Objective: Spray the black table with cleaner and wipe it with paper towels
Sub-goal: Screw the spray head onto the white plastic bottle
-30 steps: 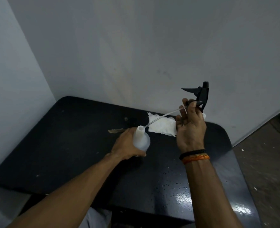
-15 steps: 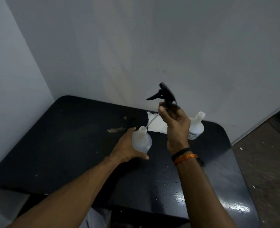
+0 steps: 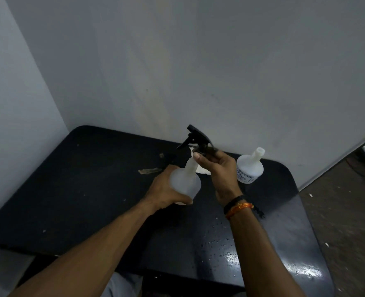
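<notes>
Left hand [image 3: 164, 189] gripping translucent bottle [image 3: 186, 181], right hand [image 3: 220, 168] pinching black sprayer [image 3: 198, 140]

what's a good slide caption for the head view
Left hand steadies bottle while right hand seats black sprayer head.

Grey walls [image 3: 198, 61], brown speckled floor [image 3: 348, 211]

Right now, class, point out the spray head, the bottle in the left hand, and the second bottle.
spray head [image 3: 198, 140], head view, black trigger body
held bottle [image 3: 184, 182], head view, translucent body
second bottle [image 3: 250, 168], head view, rounded shoulder above label
</notes>
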Demonstrator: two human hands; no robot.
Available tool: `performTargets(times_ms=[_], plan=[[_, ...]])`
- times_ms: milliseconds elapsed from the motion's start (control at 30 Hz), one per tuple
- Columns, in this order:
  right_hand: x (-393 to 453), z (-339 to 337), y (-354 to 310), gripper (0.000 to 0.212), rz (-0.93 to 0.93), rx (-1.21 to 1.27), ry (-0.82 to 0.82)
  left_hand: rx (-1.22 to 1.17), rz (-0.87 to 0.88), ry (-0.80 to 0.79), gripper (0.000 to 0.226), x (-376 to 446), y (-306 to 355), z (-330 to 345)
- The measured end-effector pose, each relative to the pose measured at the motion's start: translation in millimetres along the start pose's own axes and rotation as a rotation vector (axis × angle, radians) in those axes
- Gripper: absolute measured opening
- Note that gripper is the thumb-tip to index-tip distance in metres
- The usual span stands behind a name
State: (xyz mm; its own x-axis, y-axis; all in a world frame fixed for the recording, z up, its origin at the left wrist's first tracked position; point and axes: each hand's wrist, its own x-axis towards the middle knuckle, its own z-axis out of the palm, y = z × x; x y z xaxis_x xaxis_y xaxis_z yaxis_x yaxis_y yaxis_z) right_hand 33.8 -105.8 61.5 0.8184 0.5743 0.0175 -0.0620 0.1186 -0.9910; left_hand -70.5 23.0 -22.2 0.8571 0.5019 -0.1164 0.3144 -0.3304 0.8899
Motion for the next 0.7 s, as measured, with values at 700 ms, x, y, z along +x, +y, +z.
performTargets(times_ms=[700], plan=[[-14, -6, -55, 0.026, -0.163, 0.270, -0.114, -0.792, 0.062, -0.333, 0.069, -41, 87, -10]])
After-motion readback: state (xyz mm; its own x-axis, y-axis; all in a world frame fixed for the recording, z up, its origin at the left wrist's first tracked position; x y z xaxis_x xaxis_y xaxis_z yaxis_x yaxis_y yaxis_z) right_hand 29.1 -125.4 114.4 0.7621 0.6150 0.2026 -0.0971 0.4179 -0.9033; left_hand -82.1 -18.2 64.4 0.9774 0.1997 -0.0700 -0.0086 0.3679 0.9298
